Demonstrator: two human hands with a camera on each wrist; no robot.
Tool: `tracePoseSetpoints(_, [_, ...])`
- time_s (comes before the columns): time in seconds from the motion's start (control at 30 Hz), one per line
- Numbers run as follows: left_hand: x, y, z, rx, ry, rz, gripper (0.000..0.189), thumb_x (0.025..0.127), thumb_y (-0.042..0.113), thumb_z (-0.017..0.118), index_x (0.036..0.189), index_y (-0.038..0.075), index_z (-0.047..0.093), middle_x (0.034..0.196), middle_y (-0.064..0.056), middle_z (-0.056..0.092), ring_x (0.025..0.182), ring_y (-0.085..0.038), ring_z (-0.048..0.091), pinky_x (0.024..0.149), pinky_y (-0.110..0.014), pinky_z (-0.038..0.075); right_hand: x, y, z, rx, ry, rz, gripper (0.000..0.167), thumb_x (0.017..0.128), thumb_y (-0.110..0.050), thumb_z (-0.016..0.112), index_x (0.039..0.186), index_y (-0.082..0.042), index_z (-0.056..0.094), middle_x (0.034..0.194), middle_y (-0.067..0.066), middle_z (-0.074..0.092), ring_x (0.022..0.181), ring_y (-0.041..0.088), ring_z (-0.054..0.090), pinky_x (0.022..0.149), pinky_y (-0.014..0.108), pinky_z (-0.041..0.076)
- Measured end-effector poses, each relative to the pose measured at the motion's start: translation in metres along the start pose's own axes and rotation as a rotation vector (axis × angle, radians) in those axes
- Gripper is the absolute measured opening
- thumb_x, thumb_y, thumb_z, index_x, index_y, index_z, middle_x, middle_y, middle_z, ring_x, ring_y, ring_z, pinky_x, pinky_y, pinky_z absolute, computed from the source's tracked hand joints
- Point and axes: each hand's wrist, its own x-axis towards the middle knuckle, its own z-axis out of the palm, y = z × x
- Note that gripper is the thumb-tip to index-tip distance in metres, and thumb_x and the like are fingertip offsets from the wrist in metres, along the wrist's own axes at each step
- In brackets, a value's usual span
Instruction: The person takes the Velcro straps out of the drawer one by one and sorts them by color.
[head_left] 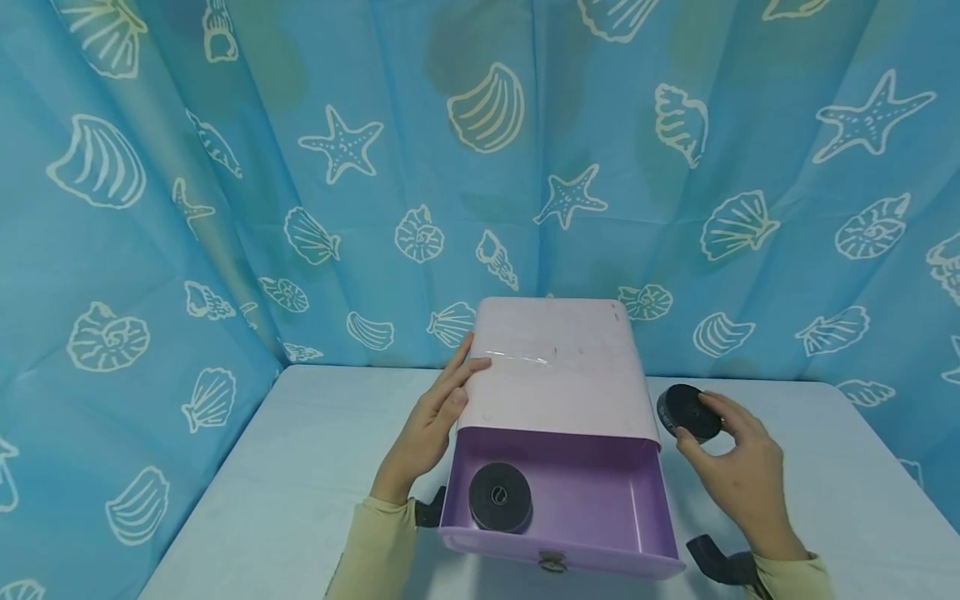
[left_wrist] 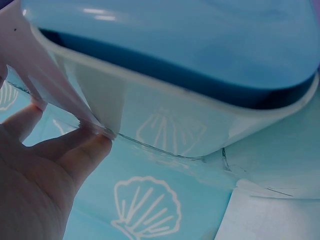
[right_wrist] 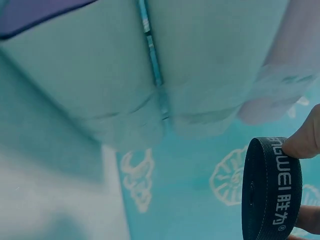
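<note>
Your right hand (head_left: 744, 467) pinches the lettered black webbing roll (head_left: 686, 413); the open purple drawer (head_left: 588, 500) lies leftward, nearer you.

The inner end of the purple plastic drawer (head_left: 615, 556) hides inside the pale pink rectangular casing (head_left: 558, 383), whose small dark surface marks (head_left: 555, 352) are too tiny to tell. In the right wrist view, the lower edge crops the round black ribbed-fabric roll (right_wrist: 272, 190), its lettering (right_wrist: 283, 202) starts out of sight, and the right-hand fingers (right_wrist: 306, 135) are mostly cut off.
</note>
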Motion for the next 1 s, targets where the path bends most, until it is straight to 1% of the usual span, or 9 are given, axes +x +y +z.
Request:
tracePoseSetpoints(0.03, [0.000, 0.000, 0.000, -0.001, -0.001, -0.001, 0.043, 0.110, 0.009, 0.034, 0.151, 0.010, 0.045, 0.169, 0.003, 0.010, 0.155, -0.020, 0.007, 0.122, -0.039, 0.016, 0.000, 0.003, 0.002, -0.007, -0.013, 0.005, 0.055, 0.079, -0.012, 0.079, 0.128, 0.007, 0.063, 0.133, 0.027, 0.059, 0.115, 0.047, 0.057, 0.093, 0.044, 0.048])
tracePoseSetpoints(0.1, [0.000, 0.000, 0.000, 0.003, -0.001, 0.002, 0.043, 0.110, 0.010, 0.034, 0.151, 0.010, 0.045, 0.169, 0.001, 0.010, 0.155, -0.021, 0.007, 0.122, -0.039, 0.016, -0.001, 0.008, 0.005, -0.022, -0.036, 0.010, 0.055, 0.080, -0.013, 0.079, 0.128, 0.008, 0.062, 0.133, 0.029, 0.058, 0.113, 0.049, 0.057, 0.087, 0.060, 0.045])
tracePoseSetpoints(0.13, [0.000, 0.000, 0.000, 0.005, -0.001, 0.002, 0.042, 0.110, 0.010, 0.034, 0.151, 0.010, 0.045, 0.169, 0.001, 0.010, 0.155, -0.021, 0.007, 0.122, -0.039, 0.016, -0.001, 0.010, 0.006, -0.028, -0.045, 0.010, 0.055, 0.080, -0.013, 0.079, 0.128, 0.009, 0.062, 0.133, 0.030, 0.058, 0.110, 0.049, 0.057, 0.086, 0.062, 0.045])
tracePoseSetpoints(0.27, [0.000, 0.000, -0.001, 0.007, -0.001, 0.001, 0.042, 0.110, 0.011, 0.034, 0.151, 0.011, 0.045, 0.169, -0.003, 0.010, 0.155, -0.021, 0.007, 0.122, -0.038, 0.016, -0.002, 0.018, 0.011, -0.053, -0.066, 0.005, 0.053, 0.081, -0.014, 0.078, 0.126, 0.010, 0.062, 0.131, 0.031, 0.058, 0.105, 0.048, 0.059, 0.083, 0.061, 0.045])
tracePoseSetpoints(0.4, [-0.001, -0.001, -0.001, -0.004, -0.006, 0.001, 0.042, 0.111, 0.014, 0.034, 0.152, 0.012, 0.044, 0.169, -0.003, 0.009, 0.155, -0.020, 0.006, 0.122, -0.036, 0.018, -0.003, 0.023, 0.013, -0.060, -0.089, 0.011, 0.052, 0.082, -0.014, 0.078, 0.125, 0.011, 0.062, 0.130, 0.032, 0.059, 0.104, 0.048, 0.060, 0.083, 0.062, 0.046])
tracePoseSetpoints(0.6, [-0.001, 0.000, -0.001, -0.010, -0.008, 0.001, 0.042, 0.111, 0.020, 0.034, 0.152, 0.013, 0.044, 0.169, 0.001, 0.009, 0.155, -0.020, 0.006, 0.122, -0.035, 0.018, -0.005, 0.031, 0.016, -0.104, -0.178, 0.052, 0.057, 0.082, -0.016, 0.079, 0.127, 0.013, 0.059, 0.132, 0.036, 0.055, 0.116, 0.055, 0.054, 0.092, 0.068, 0.043])
tracePoseSetpoints(0.73, [-0.001, -0.001, -0.001, -0.003, -0.005, -0.006, 0.042, 0.111, 0.022, 0.035, 0.152, 0.015, 0.045, 0.169, 0.001, 0.009, 0.155, -0.019, 0.006, 0.122, -0.035, 0.017, -0.007, 0.038, 0.019, -0.131, -0.223, 0.033, 0.057, 0.081, -0.014, 0.080, 0.126, 0.015, 0.059, 0.130, 0.037, 0.056, 0.119, 0.056, 0.051, 0.096, 0.068, 0.041])
tracePoseSetpoints(0.87, [-0.001, -0.001, -0.001, 0.002, -0.004, -0.004, 0.042, 0.111, 0.019, 0.035, 0.152, 0.014, 0.045, 0.169, -0.003, 0.009, 0.155, -0.020, 0.006, 0.122, -0.036, 0.017, -0.009, 0.044, 0.022, -0.135, -0.245, 0.006, 0.056, 0.080, -0.013, 0.080, 0.124, 0.015, 0.059, 0.128, 0.037, 0.056, 0.117, 0.056, 0.051, 0.096, 0.068, 0.041])
tracePoseSetpoints(1.0, [-0.001, 0.000, -0.001, 0.005, -0.002, 0.000, 0.042, 0.111, 0.013, 0.035, 0.151, 0.012, 0.045, 0.169, -0.008, 0.009, 0.155, -0.021, 0.006, 0.122, -0.037, 0.017, -0.010, 0.047, 0.023, -0.139, -0.278, 0.008, 0.057, 0.081, -0.014, 0.080, 0.125, 0.015, 0.059, 0.129, 0.037, 0.055, 0.118, 0.057, 0.051, 0.096, 0.068, 0.041])
